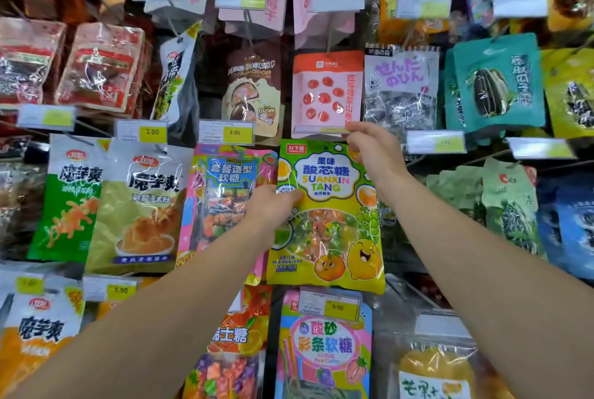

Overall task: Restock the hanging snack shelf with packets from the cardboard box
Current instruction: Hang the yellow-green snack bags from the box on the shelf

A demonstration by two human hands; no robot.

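Your right hand (369, 148) pinches the top right corner of the glossy yellow-green plastic candy packet (326, 222), its fingertips also up at the yellow-striped price tag holder (321, 129) at its 11 o'clock. Your left hand (273, 205) grips the packet's left edge, thumb across the front. The packet hangs between them, at the centre of the hanging snack shelf (501, 154), just beside the pink sushi-print gummy packet (225, 202) at its 9 o'clock.

Expect it to be light and floppy: thin, slick film over loose wrapped sweets that likely slump to the bottom. Hold it by the flat sealed top band, where the hang hole should be, and steady the side seam; squeezing the belly risks crushing the contents.

It shows a white cloud label reading "SUANXIN TANG", cartoon orange and lemon faces at 5 o'clock, and a clear window of coloured candies.
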